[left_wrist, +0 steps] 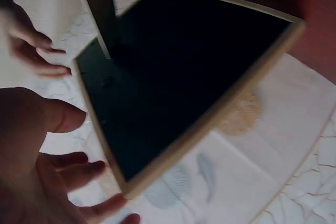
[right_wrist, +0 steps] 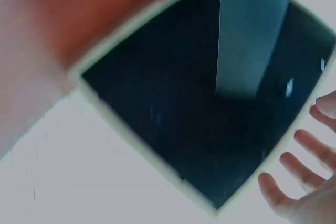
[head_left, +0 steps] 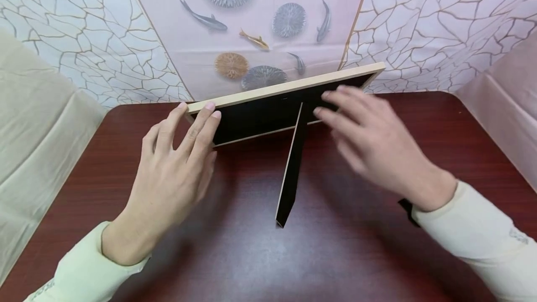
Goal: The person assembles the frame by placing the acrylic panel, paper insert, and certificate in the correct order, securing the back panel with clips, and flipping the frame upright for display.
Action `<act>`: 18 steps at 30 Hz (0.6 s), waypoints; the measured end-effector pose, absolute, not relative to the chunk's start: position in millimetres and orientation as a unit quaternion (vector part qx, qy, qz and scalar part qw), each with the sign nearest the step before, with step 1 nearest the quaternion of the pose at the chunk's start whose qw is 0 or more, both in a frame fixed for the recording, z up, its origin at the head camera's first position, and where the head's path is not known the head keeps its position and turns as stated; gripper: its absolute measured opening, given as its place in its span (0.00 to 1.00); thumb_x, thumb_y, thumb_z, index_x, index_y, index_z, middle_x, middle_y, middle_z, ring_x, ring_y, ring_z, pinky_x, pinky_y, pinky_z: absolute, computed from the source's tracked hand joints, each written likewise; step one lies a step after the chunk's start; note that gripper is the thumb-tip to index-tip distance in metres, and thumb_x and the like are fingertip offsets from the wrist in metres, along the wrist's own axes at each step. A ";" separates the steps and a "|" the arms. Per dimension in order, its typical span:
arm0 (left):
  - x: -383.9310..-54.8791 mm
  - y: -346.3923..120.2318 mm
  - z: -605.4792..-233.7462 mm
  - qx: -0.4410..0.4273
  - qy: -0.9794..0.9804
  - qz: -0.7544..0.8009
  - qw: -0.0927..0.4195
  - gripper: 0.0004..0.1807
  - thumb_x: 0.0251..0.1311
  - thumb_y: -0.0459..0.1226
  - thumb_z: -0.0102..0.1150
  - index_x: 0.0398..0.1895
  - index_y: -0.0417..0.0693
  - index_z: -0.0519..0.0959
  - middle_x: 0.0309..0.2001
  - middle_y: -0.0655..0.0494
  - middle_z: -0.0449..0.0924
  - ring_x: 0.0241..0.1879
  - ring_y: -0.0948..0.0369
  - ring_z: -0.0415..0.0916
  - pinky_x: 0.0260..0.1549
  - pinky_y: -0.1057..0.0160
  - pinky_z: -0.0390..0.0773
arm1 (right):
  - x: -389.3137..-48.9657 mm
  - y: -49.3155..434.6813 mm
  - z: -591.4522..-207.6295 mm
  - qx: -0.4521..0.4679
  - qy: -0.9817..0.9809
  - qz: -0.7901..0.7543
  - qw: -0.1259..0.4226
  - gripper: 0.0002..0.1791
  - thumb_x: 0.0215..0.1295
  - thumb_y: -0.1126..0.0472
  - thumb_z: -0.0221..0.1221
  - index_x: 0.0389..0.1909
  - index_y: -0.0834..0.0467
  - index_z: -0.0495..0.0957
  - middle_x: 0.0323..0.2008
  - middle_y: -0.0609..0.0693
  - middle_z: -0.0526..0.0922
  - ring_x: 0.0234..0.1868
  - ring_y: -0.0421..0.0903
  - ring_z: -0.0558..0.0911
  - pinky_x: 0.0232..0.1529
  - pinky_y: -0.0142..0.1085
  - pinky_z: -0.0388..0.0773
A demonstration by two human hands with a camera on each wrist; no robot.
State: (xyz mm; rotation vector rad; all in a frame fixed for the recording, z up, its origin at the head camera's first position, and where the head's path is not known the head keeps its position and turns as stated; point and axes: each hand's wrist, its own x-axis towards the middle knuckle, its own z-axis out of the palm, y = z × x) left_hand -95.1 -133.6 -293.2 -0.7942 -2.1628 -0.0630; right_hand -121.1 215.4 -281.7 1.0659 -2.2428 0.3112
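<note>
A picture frame (head_left: 251,115) with a black back and pale wooden edge stands tilted on the table, its back facing me. From its middle a black easel leg (head_left: 291,171) slants down to the tabletop. At the top left corner, my left hand (head_left: 172,171) rests its fingertips on the wooden edge; in the left wrist view the thumb (left_wrist: 65,116) is apart from the frame. My right hand (head_left: 373,139), slightly blurred, hovers by the right half of the back with fingers extended, holding nothing. The frame's front side is hidden.
The dark red wooden table (head_left: 243,255) spreads beneath. Behind it hangs a pale cloth (head_left: 251,8) printed with fish and round motifs. Plain cream fabric (head_left: 37,153) borders the left side, and pinkish fabric (head_left: 503,92) the right.
</note>
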 end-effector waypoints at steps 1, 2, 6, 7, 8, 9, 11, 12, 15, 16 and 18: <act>-94.0 -131.6 -291.5 -0.308 -0.859 -0.023 0.407 0.27 0.75 0.37 0.48 0.75 0.42 0.69 0.73 0.51 0.75 0.69 0.40 0.69 0.54 0.36 0.73 | -124.2 221.1 -274.9 0.386 -0.856 0.120 0.322 0.26 0.66 0.69 0.58 0.66 0.64 0.78 0.66 0.67 0.77 0.70 0.68 0.73 0.67 0.65 0.69; -93.1 -129.7 -289.5 -0.303 -0.860 -0.023 0.410 0.27 0.74 0.37 0.50 0.74 0.42 0.69 0.72 0.51 0.76 0.68 0.40 0.70 0.54 0.37 0.74 | -127.5 226.5 -269.0 0.367 -0.861 0.127 0.328 0.26 0.66 0.70 0.58 0.66 0.64 0.78 0.66 0.67 0.77 0.70 0.68 0.72 0.68 0.64 0.68; -91.6 -122.8 -281.2 -0.278 -0.863 -0.021 0.421 0.27 0.71 0.36 0.54 0.72 0.45 0.73 0.64 0.49 0.81 0.64 0.42 0.74 0.53 0.38 0.74 | -142.0 246.0 -254.1 0.287 -0.887 0.171 0.318 0.27 0.65 0.73 0.58 0.67 0.62 0.77 0.68 0.65 0.76 0.70 0.67 0.72 0.71 0.61 0.67; -91.7 -121.0 -279.4 -0.272 -0.864 -0.021 0.423 0.27 0.70 0.36 0.55 0.72 0.46 0.73 0.62 0.49 0.81 0.62 0.42 0.75 0.52 0.39 0.74 | -145.6 249.9 -252.7 0.271 -0.892 0.187 0.311 0.28 0.65 0.73 0.59 0.67 0.61 0.78 0.68 0.65 0.76 0.69 0.67 0.72 0.71 0.61 0.67; -91.9 -119.4 -278.0 -0.266 -0.865 -0.021 0.425 0.26 0.70 0.36 0.55 0.72 0.47 0.74 0.61 0.49 0.81 0.61 0.42 0.75 0.52 0.39 0.73 | -148.6 253.3 -252.1 0.260 -0.895 0.199 0.303 0.28 0.64 0.74 0.60 0.66 0.61 0.78 0.68 0.64 0.76 0.69 0.67 0.73 0.70 0.61 0.68; -92.5 -117.7 -277.0 -0.261 -0.866 -0.020 0.427 0.26 0.70 0.36 0.56 0.71 0.47 0.74 0.60 0.49 0.81 0.59 0.43 0.75 0.51 0.38 0.73 | -150.7 256.2 -251.7 0.251 -0.900 0.205 0.293 0.28 0.64 0.74 0.60 0.66 0.60 0.78 0.67 0.63 0.77 0.67 0.66 0.74 0.67 0.59 0.70; -94.2 -114.4 -276.1 -0.250 -0.866 -0.015 0.432 0.25 0.69 0.36 0.56 0.70 0.49 0.75 0.58 0.49 0.81 0.57 0.43 0.75 0.51 0.38 0.72 | -152.7 261.2 -252.5 0.243 -0.904 0.211 0.281 0.28 0.65 0.75 0.61 0.66 0.59 0.79 0.66 0.62 0.78 0.62 0.61 0.77 0.60 0.51 0.72; -95.4 -113.0 -276.0 -0.245 -0.867 -0.012 0.434 0.25 0.70 0.37 0.56 0.69 0.49 0.76 0.58 0.48 0.80 0.56 0.43 0.75 0.51 0.38 0.72 | -152.3 263.2 -253.2 0.242 -0.905 0.212 0.278 0.28 0.65 0.75 0.61 0.66 0.59 0.79 0.64 0.61 0.79 0.59 0.59 0.78 0.58 0.46 0.72; -99.6 -111.1 -278.3 -0.233 -0.868 -0.005 0.439 0.23 0.70 0.37 0.55 0.67 0.50 0.77 0.57 0.48 0.80 0.56 0.42 0.75 0.51 0.37 0.72 | -148.8 266.8 -257.0 0.250 -0.903 0.207 0.283 0.28 0.64 0.75 0.63 0.66 0.59 0.80 0.61 0.59 0.81 0.43 0.51 0.78 0.44 0.34 0.66; -101.2 -111.2 -278.9 -0.230 -0.869 -0.006 0.438 0.22 0.70 0.38 0.55 0.67 0.50 0.77 0.57 0.48 0.79 0.56 0.42 0.75 0.51 0.36 0.72 | -147.1 267.4 -257.8 0.252 -0.901 0.206 0.286 0.28 0.63 0.75 0.63 0.65 0.59 0.80 0.61 0.59 0.82 0.41 0.50 0.77 0.43 0.32 0.64; -104.8 -112.3 -279.8 -0.226 -0.872 -0.011 0.434 0.22 0.70 0.38 0.56 0.66 0.50 0.78 0.58 0.47 0.79 0.57 0.42 0.75 0.51 0.36 0.72 | -143.1 267.2 -258.0 0.251 -0.900 0.214 0.286 0.27 0.63 0.75 0.63 0.64 0.60 0.80 0.57 0.58 0.83 0.40 0.44 0.76 0.44 0.28 0.65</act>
